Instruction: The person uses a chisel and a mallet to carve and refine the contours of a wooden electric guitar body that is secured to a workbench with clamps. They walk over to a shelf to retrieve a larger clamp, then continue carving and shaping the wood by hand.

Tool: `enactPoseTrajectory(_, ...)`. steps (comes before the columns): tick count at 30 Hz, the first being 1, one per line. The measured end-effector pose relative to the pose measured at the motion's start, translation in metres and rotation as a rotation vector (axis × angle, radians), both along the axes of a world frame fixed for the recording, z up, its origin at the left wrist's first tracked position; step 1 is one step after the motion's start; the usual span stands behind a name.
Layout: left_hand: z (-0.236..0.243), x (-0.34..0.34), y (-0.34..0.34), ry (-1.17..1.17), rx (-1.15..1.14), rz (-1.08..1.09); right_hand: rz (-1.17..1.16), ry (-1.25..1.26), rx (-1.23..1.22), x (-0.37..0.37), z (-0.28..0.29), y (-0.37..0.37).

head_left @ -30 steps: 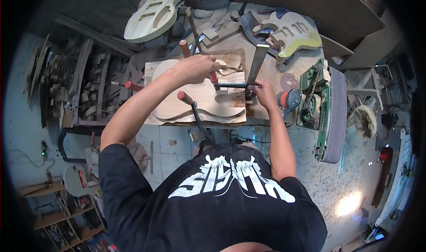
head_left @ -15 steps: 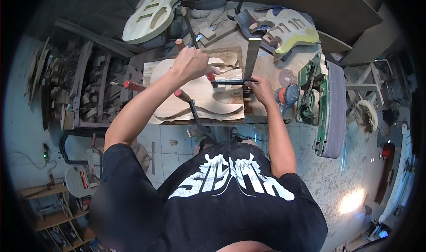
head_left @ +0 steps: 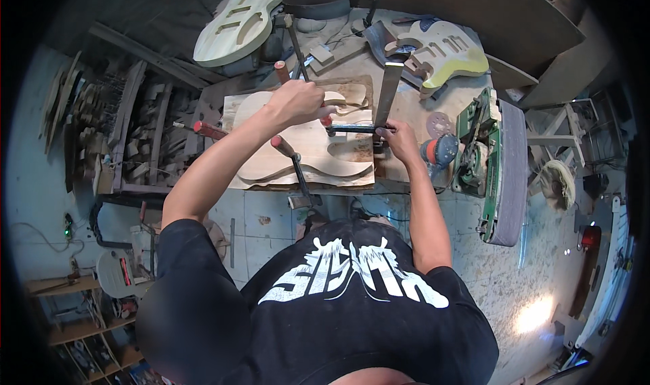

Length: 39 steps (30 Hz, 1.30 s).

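Observation:
A pale wooden guitar-body piece (head_left: 261,156) lies on a lighter board on the bench. My left hand (head_left: 298,102) is closed above it, fingers wrapped around the red handle (head_left: 326,121) of a bar clamp; most of that handle is hidden by the hand. My right hand (head_left: 399,141) grips the same clamp by its dark arm, where it meets the flat metal bar (head_left: 389,90), at the board's right edge. More clamps sit around the piece: one with a red handle (head_left: 279,142) at the near edge, one (head_left: 208,130) at the left, one (head_left: 281,72) at the far side.
Two other guitar bodies, one pale (head_left: 237,29) and one yellow-edged (head_left: 443,56), lie at the back. An orange-and-grey sander (head_left: 439,151) and a green belt sander (head_left: 497,168) stand to the right. Wood offcuts (head_left: 149,127) fill a rack at left.
The whole view has shifted slightly right and down. Both hands stay at the same clamp, with no clear movement relative to the bench.

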<state>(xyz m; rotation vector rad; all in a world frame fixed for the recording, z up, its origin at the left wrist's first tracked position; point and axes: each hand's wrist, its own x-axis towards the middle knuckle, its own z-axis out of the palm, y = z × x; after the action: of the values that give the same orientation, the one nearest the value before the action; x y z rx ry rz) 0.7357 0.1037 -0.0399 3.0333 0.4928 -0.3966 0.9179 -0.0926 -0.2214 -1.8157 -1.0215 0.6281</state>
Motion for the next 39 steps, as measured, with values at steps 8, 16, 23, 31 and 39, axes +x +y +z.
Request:
enactPoseTrajectory(8, 0.014, -0.018, 0.004, -0.108, -0.138, -0.112, -0.233, -0.441, 0.007, -0.028, 0.046, -0.018)
enactPoseTrajectory(16, 0.035, -0.055, -0.130, -0.611, -0.511, 0.298, 0.121, -0.424, 0.263, -0.076, 0.186, 0.033)
enactPoseTrajectory(23, -0.113, -0.024, -0.187, -0.681, -1.094, 0.616, 0.656, -0.729, -0.286, -0.079, 0.172, 0.129)
enactPoseTrajectory(31, -0.209, 0.038, -0.136, -1.083, -1.850, 1.253, 0.747, -0.890, -0.322, -0.079, 0.176, 0.134)
enactPoseTrajectory(39, -0.226, 0.046, -0.120, -1.375, -1.799, 1.296, 1.007, -0.869, -0.122, -0.080, 0.181, 0.128)
